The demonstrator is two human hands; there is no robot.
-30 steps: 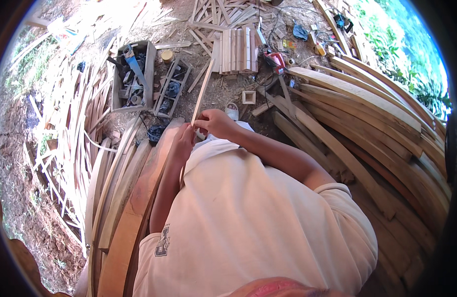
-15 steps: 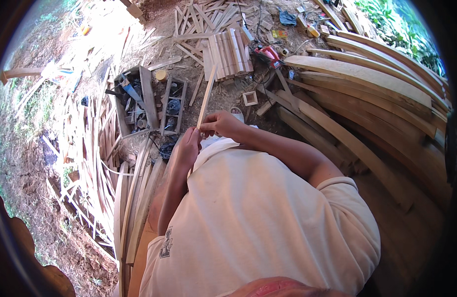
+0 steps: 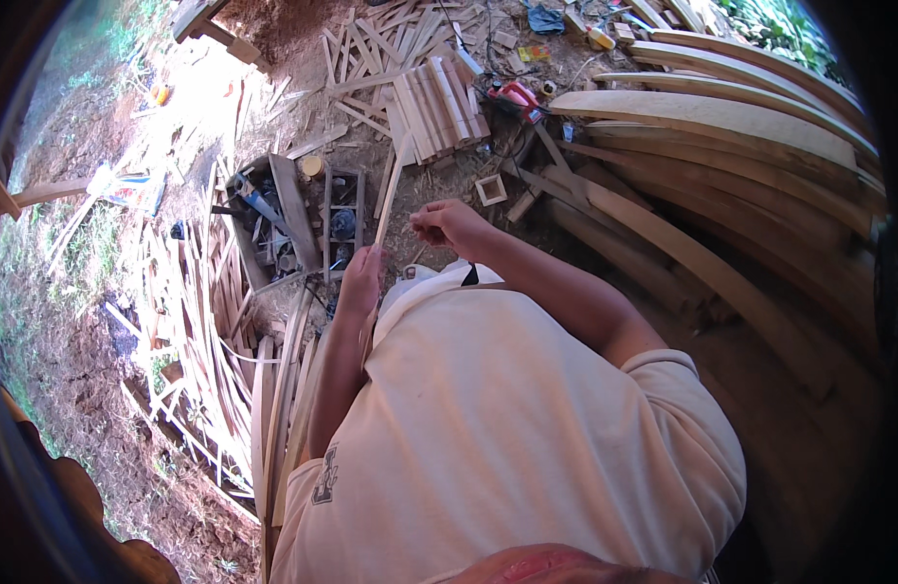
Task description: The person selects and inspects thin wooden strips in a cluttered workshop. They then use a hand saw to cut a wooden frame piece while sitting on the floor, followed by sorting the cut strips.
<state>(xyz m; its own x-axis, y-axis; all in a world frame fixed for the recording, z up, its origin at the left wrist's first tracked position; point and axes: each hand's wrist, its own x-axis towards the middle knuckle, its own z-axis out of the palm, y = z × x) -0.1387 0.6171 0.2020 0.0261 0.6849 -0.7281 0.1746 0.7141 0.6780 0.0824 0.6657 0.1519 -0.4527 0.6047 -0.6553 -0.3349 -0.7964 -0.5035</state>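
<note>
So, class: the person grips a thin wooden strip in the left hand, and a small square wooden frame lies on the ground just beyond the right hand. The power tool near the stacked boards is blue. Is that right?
Not quite. In the head view the power tool beside the stacked boards is red, not blue. The rest holds: the left hand grips the thin wooden strip, and the small square wooden frame lies beyond the right hand.

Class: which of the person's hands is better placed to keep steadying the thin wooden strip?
Left. The left hand already grips the thin wooden strip; the right hand sits beside it, apparently apart.

Clearance exists above the bare ground [image 3: 274,92] at upper left. Stacked slats [image 3: 434,97], a tool crate [image 3: 274,219] and curved planks [image 3: 721,146] obstruct forward and right.
</note>
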